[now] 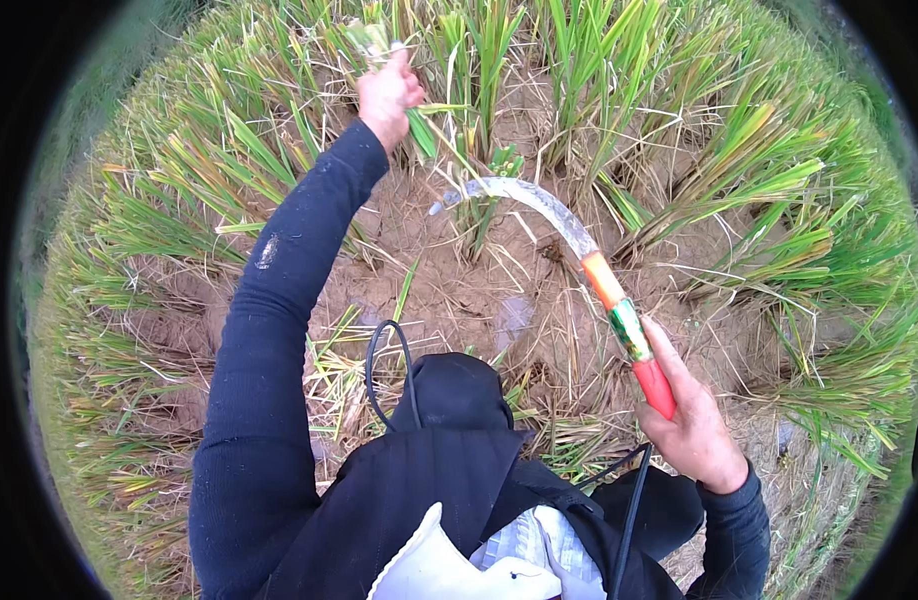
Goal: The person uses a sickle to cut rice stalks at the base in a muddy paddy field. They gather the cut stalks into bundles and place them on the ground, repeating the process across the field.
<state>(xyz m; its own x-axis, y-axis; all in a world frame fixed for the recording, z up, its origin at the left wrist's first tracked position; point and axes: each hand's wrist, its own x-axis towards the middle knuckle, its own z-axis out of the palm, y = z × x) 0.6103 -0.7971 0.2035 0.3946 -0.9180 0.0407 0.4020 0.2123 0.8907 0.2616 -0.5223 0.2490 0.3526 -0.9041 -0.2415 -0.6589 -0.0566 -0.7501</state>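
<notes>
My right hand [691,427] grips the handle [628,330] of a sickle, which is wrapped in orange, shiny green and red. The sickle's curved steel blade [549,206] arcs up and to the left. Its dark tip [438,208] points left, over muddy ground. Around the blade's inner side stands a short cut clump of green stalks [480,221], and a few stems cross the metal. Farther forward, my left hand [388,94] is closed around a bunch of green rice-like stalks [421,133]. The upper part of that bunch is blurred.
Dense clumps of tall green and yellowing grass-like plants [601,67] stand ahead and on both sides. Wet brown mud [429,277] with straw and a small puddle [514,315] lies before my knees [459,390]. Loose black cords [369,367] hang near my legs.
</notes>
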